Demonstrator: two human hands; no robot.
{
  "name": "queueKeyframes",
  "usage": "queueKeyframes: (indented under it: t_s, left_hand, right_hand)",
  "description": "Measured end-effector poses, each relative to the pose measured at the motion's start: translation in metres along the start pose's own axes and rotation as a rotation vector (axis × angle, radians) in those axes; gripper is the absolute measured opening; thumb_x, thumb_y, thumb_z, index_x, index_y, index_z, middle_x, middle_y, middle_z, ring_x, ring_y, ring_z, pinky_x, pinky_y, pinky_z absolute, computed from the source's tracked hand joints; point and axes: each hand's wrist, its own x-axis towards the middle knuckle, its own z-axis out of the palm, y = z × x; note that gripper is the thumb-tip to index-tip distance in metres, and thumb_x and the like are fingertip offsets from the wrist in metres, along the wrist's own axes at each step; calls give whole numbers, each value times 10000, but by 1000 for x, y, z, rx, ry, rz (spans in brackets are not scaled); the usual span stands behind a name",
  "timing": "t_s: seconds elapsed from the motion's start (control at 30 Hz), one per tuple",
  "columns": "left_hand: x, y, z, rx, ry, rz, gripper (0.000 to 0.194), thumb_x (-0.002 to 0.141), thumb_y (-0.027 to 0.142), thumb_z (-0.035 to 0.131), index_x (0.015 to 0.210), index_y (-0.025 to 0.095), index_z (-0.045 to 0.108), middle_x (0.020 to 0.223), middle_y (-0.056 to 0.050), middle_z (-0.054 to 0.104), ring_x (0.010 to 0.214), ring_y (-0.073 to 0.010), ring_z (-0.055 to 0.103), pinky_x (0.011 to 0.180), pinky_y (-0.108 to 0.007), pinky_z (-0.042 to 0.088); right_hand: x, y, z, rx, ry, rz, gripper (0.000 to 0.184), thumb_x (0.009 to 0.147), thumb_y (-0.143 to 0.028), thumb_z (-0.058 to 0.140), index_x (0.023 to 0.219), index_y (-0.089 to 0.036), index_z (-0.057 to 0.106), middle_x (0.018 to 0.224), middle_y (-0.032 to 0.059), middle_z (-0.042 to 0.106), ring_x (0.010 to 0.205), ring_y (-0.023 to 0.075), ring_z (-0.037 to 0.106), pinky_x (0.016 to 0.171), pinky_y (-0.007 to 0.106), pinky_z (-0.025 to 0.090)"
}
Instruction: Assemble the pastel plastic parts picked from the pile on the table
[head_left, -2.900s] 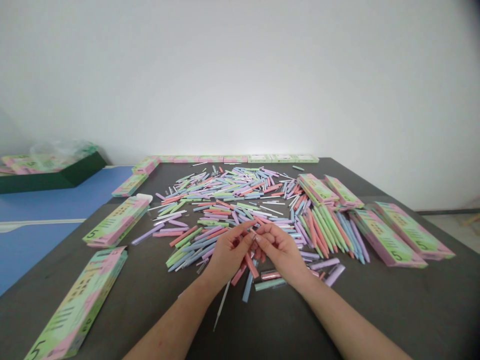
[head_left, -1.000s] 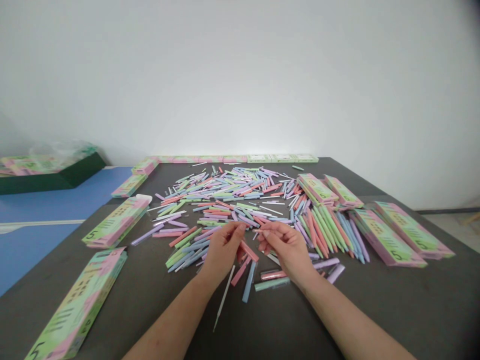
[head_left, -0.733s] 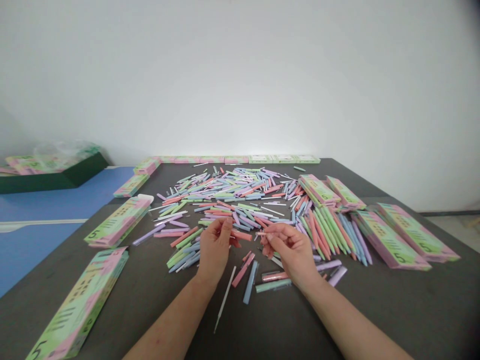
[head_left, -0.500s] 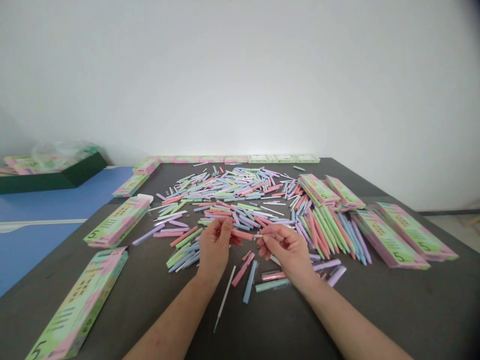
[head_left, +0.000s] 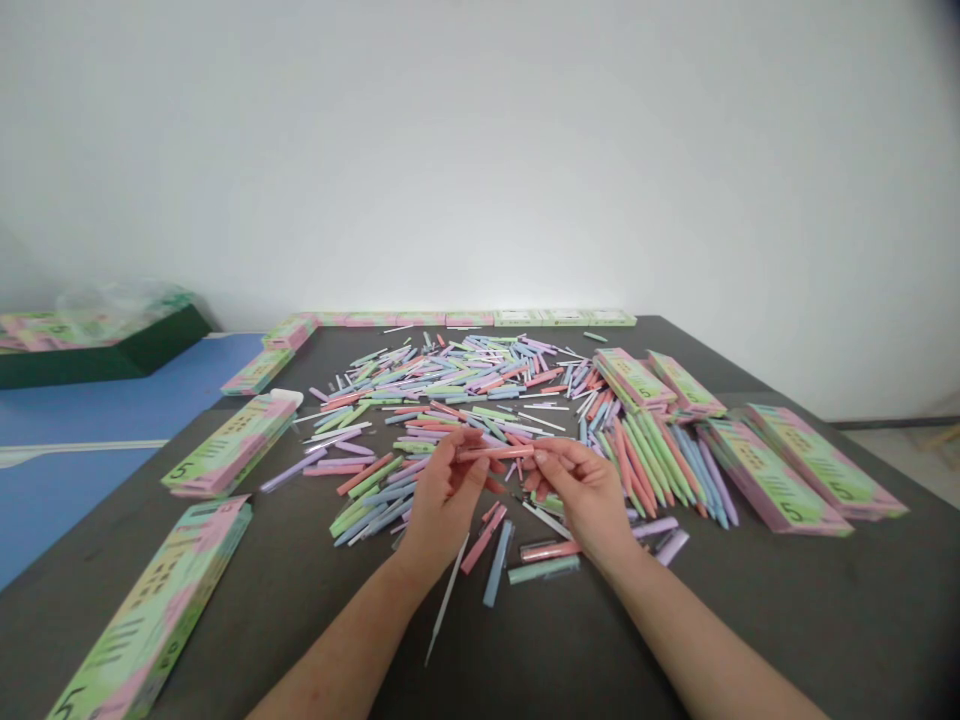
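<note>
A coral-red pen barrel [head_left: 495, 453] lies level between my two hands, above the near edge of the pile. My left hand [head_left: 450, 490] has its fingers curled around the left end, the thumb lower down. With thumb and fingertips, my right hand [head_left: 581, 490] pinches the right end. Below them on the table rest a white pen refill [head_left: 448, 600], a blue pen part [head_left: 498, 563], a red one [head_left: 484, 540] and a pale green one [head_left: 544, 570]. Behind spreads a wide heap of pastel pen parts [head_left: 465, 368] with white refills.
Finished-looking pens [head_left: 660, 460] lie in a row at right, beside printed boxes [head_left: 772, 475]. More boxes [head_left: 157, 600] line the dark table's [head_left: 315, 600] left side and far edge. A dark green tray [head_left: 112, 360] stands on a blue surface at far left.
The white refill piece between my hands no longer shows. My right hand has closed onto the red barrel's end, and my left hand has shifted right with its fingers wrapped further round.
</note>
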Motion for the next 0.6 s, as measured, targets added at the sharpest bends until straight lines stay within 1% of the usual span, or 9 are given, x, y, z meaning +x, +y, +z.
queueKeyframes:
  t_s: [0.13, 0.2, 0.37, 0.6]
  left_hand:
    - [1, 2, 0, 44, 58, 20, 189, 839, 245, 585, 1001, 160, 537, 748, -15, 686, 607, -114, 642, 598, -222, 524]
    - [1, 1, 0, 68, 73, 23, 192, 832, 245, 593, 996, 157, 550, 727, -14, 688, 592, -115, 637, 585, -220, 517]
    - [0, -2, -1, 72, 48, 17, 269, 870, 309, 532, 1093, 159, 550, 752, -21, 675, 605, -127, 635, 603, -250, 519]
    - [1, -4, 0, 3, 63, -65, 242, 842, 333, 554, 1017, 167, 554, 692, 9, 610, 588, -125, 597, 585, -254, 513]
  right_hand:
    - [1, 1, -2, 20, -17, 7, 194, 769, -292, 690, 924, -177, 708, 707, 31, 700, 524, 114, 615, 434, 211, 483]
    - [1, 2, -3, 36, -25, 19, 188, 769, -291, 691, 920, -180, 707, 710, 30, 700, 529, 114, 617, 436, 209, 482]
    - [2, 3, -4, 44, -29, 40, 200, 776, -300, 684, 931, -174, 706, 722, 34, 696, 544, 113, 619, 451, 207, 489]
    - [4, 5, -4, 35, -26, 76, 225, 773, -326, 677, 934, -172, 701, 741, 41, 690, 562, 124, 627, 463, 222, 494]
